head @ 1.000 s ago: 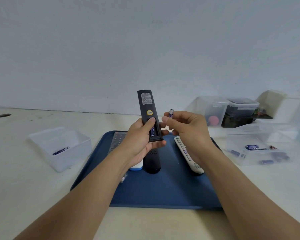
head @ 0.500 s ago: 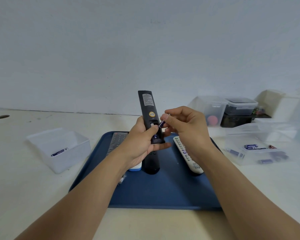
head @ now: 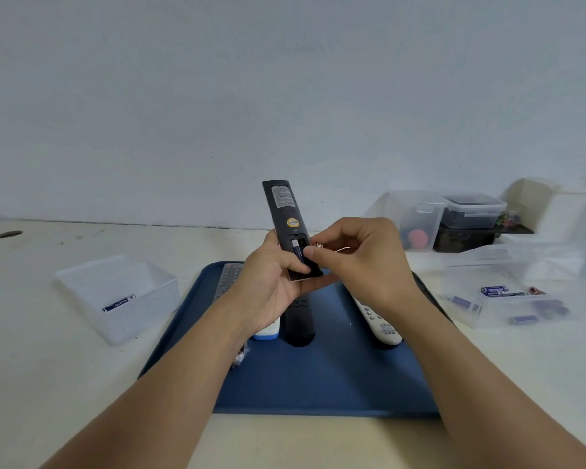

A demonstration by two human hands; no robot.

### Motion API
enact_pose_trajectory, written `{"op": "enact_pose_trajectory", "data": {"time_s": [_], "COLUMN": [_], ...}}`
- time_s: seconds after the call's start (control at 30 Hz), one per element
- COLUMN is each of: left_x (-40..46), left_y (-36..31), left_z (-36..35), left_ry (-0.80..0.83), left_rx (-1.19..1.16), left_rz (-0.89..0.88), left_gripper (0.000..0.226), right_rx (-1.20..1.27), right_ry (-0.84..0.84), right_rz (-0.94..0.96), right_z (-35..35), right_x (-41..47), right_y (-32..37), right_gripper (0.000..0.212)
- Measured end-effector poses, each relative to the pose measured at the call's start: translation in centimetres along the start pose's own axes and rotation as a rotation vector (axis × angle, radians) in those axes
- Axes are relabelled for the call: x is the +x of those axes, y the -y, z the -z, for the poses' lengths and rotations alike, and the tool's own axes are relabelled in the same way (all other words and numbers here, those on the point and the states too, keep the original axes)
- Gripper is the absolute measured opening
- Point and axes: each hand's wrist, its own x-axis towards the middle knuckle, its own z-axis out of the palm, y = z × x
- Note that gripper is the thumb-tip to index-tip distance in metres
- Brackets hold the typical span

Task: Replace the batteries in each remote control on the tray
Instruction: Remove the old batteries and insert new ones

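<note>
Head: black remote (head: 284, 211), yellow sticker (head: 292, 222)

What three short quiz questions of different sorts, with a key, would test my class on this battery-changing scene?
1. True or false: the black remote rests flat on the blue tray.
2. Which hand grips the black remote? A) left hand B) right hand
3. Fill in: the bin on the left holds one ____.

Key:
1. False; it is held up above the tray.
2. A; the right hand's fingers press a battery at the open compartment.
3. Battery; a single spare battery lies inside.
</note>
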Motion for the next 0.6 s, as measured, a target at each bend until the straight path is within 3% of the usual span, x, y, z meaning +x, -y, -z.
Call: {"op": "enact_pose_trajectory", "data": {"time_s": [0.33,0.6], "left_x": [0.0,-0.1], "left_y": [0.1,0.3], "left_z": [-0.1,-0.5], "left_ry": [-0.043,-0.04], "left_rx": [-0.098,-0.057], "left_rz": [-0.009,0.007], "left_gripper": [0.044,0.046], "right_rx": [-0.175,-0.03], "right_ry": [0.105,0.059], "right_rz": [0.156,0.007], "right_z": [-0.2,0.0], "right_x": [-0.1,0.2], "right_y": [-0.5,-1.3], "right_gripper": [0.012,0.013]}}
